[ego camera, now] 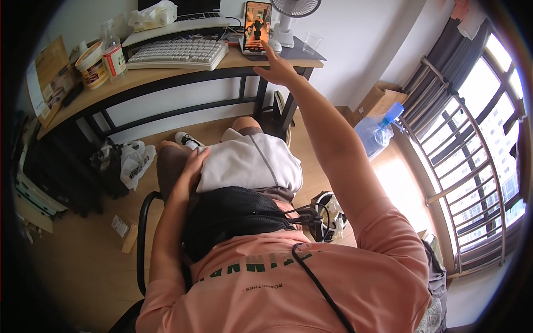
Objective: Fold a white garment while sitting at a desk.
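Observation:
My right hand point(280, 68) reaches over the front edge of the desk with its fingers apart. Its extended index finger is at the lower part of the screen of an upright smartphone point(255, 27); whether it touches the glass is hard to tell. The screen is lit with a picture. Across my lap lies a folded white cloth garment point(241, 162) with a dark seam. My left hand point(195, 161) grips its left edge, some fingers hidden by the cloth. A black mesh bag point(237, 210) with cords rests against my waist.
The wooden desk point(166, 70) bears a white keyboard point(179, 54), a laptop point(195, 14), a plastic bottle point(113, 54), a tub point(91, 66), a fan point(287, 25), a mouse point(275, 45) and a clear cup point(311, 43). A water jug point(372, 133) stands right, near window bars point(462, 175).

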Action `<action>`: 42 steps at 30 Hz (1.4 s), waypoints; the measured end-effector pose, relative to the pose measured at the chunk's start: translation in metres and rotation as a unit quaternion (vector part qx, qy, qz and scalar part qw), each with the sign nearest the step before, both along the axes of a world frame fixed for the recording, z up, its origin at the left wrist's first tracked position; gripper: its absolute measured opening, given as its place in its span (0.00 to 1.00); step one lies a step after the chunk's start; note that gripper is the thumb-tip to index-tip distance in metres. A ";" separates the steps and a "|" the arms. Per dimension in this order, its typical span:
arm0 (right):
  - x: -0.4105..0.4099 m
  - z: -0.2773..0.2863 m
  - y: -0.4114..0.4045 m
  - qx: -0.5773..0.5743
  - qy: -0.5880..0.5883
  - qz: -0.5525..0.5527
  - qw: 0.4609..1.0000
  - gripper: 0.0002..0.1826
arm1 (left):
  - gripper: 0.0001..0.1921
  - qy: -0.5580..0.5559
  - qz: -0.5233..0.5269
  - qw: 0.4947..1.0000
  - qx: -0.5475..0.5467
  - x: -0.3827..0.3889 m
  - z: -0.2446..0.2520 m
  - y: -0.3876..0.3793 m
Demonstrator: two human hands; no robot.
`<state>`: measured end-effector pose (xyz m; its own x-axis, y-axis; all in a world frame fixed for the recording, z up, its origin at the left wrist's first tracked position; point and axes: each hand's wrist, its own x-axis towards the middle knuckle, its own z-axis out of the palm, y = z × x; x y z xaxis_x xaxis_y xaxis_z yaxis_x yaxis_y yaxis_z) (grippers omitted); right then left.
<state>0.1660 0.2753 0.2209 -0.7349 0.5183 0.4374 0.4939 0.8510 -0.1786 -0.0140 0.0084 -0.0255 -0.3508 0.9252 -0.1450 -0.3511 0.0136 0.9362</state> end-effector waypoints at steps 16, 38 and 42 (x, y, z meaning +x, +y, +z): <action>0.002 -0.003 0.005 -0.015 0.002 0.023 1.000 0.52 | 0.16 0.081 -0.014 0.996 -0.021 -0.002 -0.011 0.004; 0.002 -0.008 0.011 0.011 0.015 0.028 0.999 0.55 | 0.18 0.132 -0.006 0.991 -0.024 0.000 -0.007 0.003; 0.001 -0.007 0.009 0.006 0.014 0.030 0.999 0.55 | 0.17 0.140 -0.010 0.990 -0.024 -0.001 -0.008 0.003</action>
